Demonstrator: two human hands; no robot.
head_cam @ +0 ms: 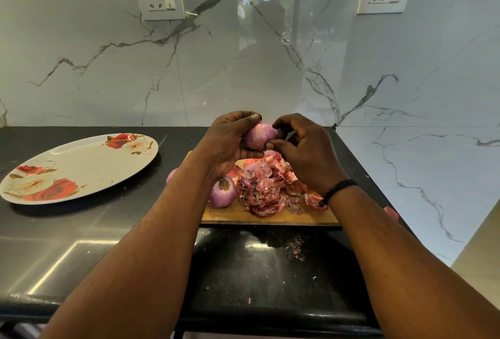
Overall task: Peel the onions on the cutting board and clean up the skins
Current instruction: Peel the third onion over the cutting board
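Peeling looks well along: the left hand [230,141] grips an onion [259,135] above the cutting board [270,217] while the right hand [303,149] pinches its skin. The skins [267,187] remain piled there, uncleared.

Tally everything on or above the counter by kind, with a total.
Red onions: 3, one in the hands, one on the cutting board, one partly hidden behind the left forearm
Pile of onion skins: 1
Wooden cutting board: 1
Floral plate: 1
Total: 6
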